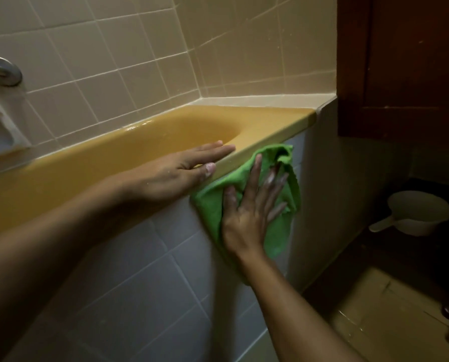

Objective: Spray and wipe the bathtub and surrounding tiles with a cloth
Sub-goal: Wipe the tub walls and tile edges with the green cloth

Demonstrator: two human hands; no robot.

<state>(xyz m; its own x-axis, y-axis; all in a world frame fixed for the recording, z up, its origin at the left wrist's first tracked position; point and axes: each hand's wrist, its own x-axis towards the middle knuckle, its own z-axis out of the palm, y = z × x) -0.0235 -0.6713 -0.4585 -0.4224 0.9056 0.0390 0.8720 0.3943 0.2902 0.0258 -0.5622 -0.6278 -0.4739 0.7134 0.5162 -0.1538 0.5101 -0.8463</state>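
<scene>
Here the right hand (249,212), fingers spread flat, presses the crumpled green microfibre cloth (280,239) against the pale grey tiled front panel (140,270) just under the mustard-yellow bathtub's rim (265,126). The left hand (176,173) rests flat on that rim. Firm, overlapping strokes along the grout would serve best. The tub and the white plastic dipper (421,212) look empty.

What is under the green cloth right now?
The green cloth lies against the grey tiled front panel, just below the bathtub rim, pressed there by the right hand. The tiles directly beneath are covered, so their state cannot be seen.
</scene>
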